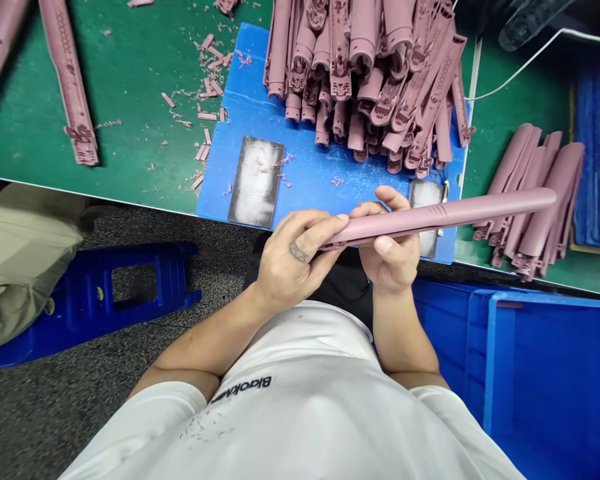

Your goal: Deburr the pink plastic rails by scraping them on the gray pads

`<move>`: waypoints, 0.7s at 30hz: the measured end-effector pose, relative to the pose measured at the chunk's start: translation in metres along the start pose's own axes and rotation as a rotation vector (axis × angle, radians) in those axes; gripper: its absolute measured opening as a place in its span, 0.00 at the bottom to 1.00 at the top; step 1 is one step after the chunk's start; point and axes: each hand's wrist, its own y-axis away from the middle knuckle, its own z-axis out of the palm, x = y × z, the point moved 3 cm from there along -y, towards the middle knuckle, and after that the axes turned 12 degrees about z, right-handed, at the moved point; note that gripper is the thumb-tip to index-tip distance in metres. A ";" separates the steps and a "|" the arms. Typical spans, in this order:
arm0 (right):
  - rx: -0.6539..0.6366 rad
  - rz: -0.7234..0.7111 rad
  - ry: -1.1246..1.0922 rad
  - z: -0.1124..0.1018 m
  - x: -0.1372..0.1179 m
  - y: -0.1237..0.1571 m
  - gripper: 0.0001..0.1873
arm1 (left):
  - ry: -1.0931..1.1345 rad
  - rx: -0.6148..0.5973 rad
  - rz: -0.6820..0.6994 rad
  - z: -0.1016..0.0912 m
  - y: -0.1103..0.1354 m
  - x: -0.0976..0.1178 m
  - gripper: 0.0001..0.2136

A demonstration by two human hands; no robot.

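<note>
A long pink plastic shell [445, 212], smooth on top with a few short grooves, is held nearly level above the table's front edge. My left hand [297, 257] pinches its left end between thumb and fingers. Around the middle, my right hand [393, 253] grips it, with the thumb on the near side and fingers behind. The shell's right end sticks out past my right hand, and its underside is mostly hidden. Behind it, a large heap of similar pink shells [363, 57] lies on a blue board [310, 173].
More pink shells [535, 193] are stacked at the right, near a blue crate [555, 300]. Pink scraps [207, 117] litter the green table [140, 100]. Two dark plates lie on the board. A seated person's leg [25, 260] and a blue stool [135, 273] are at left.
</note>
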 end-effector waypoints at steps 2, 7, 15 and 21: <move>0.005 0.009 0.033 -0.002 0.002 0.001 0.48 | -0.022 -0.013 -0.020 0.001 0.003 -0.002 0.18; 0.000 -0.022 0.008 -0.002 0.003 0.003 0.47 | -0.057 -0.026 -0.057 0.001 0.005 -0.003 0.15; -0.030 0.035 -0.035 0.001 0.006 0.001 0.51 | -0.069 -0.039 -0.070 -0.001 0.005 -0.003 0.15; 0.002 0.073 -0.014 -0.007 -0.006 -0.002 0.50 | 0.001 0.007 -0.206 -0.004 0.010 -0.007 0.16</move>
